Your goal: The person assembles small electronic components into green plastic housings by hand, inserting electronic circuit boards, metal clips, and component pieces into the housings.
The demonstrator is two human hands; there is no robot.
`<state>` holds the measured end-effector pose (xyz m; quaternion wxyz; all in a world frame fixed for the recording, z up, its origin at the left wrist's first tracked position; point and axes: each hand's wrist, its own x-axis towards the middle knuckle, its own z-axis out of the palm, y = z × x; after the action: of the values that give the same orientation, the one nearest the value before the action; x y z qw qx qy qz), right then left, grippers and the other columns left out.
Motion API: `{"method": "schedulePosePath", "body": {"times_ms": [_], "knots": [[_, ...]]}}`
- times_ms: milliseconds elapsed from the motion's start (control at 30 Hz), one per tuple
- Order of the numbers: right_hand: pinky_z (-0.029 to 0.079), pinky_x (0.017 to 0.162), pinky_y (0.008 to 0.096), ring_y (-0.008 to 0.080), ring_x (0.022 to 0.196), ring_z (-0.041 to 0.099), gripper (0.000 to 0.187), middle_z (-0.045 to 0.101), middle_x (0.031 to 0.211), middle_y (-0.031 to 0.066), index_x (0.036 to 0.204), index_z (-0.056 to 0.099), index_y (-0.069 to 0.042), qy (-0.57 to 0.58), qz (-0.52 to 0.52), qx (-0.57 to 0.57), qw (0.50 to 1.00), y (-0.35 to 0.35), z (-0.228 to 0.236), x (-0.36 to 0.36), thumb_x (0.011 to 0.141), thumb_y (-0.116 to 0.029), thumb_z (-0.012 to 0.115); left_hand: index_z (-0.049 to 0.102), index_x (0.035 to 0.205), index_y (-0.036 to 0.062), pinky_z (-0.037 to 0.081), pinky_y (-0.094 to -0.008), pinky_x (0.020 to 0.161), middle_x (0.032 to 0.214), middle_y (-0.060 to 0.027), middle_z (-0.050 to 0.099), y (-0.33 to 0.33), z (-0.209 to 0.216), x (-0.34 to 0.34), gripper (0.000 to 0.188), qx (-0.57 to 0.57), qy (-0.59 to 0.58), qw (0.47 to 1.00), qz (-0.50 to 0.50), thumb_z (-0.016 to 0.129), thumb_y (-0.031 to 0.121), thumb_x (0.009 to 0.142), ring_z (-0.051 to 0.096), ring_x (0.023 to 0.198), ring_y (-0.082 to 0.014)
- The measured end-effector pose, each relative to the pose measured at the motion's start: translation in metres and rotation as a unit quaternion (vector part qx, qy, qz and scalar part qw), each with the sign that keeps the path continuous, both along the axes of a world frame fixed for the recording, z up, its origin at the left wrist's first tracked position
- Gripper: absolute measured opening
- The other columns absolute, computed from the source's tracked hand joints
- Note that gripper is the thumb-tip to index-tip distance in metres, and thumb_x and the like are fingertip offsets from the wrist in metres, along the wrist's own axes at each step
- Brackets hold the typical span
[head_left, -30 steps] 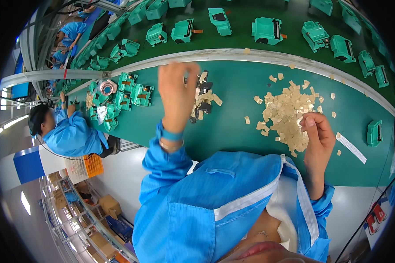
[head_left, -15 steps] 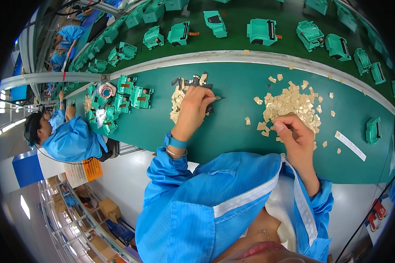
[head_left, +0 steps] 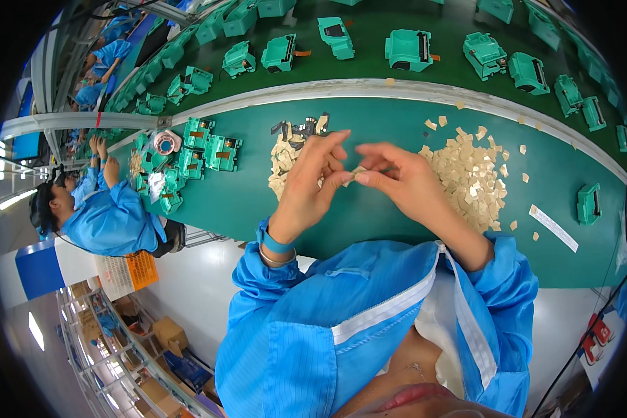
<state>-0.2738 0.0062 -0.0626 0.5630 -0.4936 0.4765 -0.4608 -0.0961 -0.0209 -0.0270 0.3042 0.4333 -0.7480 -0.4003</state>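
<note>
Over the middle of the green bench, my left hand (head_left: 309, 180) and my right hand (head_left: 405, 182) meet fingertip to fingertip. A small beige piece (head_left: 356, 174) is pinched between them, partly covered by my fingers and thumbs. Just left of and behind my left hand lies a heap of beige pieces (head_left: 281, 164), with small black parts (head_left: 300, 129) at its far end. To the right of my right hand spreads a larger pile of flat beige pieces (head_left: 475, 174), partly behind my forearm.
Green housings (head_left: 223, 153) and a tape roll (head_left: 166, 143) cluster at the left. Beyond a pale rail (head_left: 369, 86), more housings (head_left: 408, 50) stand on a green belt. A white paper strip (head_left: 554, 228) and one housing (head_left: 589, 204) lie right. A co-worker in blue (head_left: 115, 219) sits left.
My right hand has moved left from the large beige pile to my left hand. My left hand has shifted slightly nearer to me, and their fingertips now come together at a beige piece.
</note>
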Motion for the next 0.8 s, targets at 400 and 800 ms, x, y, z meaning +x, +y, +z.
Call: {"method": "schedulePosePath", "body": {"times_ms": [400, 800], "knots": [[0.052, 0.065, 0.0227, 0.0129, 0.071, 0.064, 0.017, 0.066, 0.081, 0.0102, 0.097, 0.061, 0.006, -0.172, -0.038, 0.169, 0.97, 0.02, 0.03, -0.035, 0.083, -0.004, 0.063, 0.064, 0.099, 0.0044, 0.041, -0.0325, 0.066, 0.09, -0.0073, 0.058, 0.01, 0.004, -0.021, 0.034, -0.432, -0.2, 0.872, -0.114, 0.066, 0.01, 0.066, 0.055, 0.079, -0.0209], [0.05, 0.071, 0.0205, 0.0086, 0.075, 0.061, 0.031, 0.064, 0.083, 0.0049, 0.105, 0.057, 0.001, -0.171, -0.06, 0.075, 0.981, 0.044, 0.046, -0.052, 0.076, 0.006, 0.068, 0.067, 0.094, 0.0056, 0.041, -0.0309, 0.06, 0.088, -0.0055, 0.061, 0.017, 0.015, -0.046, 0.035, -0.483, -0.146, 0.856, -0.114, 0.072, 0.005, 0.059, 0.054, 0.073, -0.0192]]}}
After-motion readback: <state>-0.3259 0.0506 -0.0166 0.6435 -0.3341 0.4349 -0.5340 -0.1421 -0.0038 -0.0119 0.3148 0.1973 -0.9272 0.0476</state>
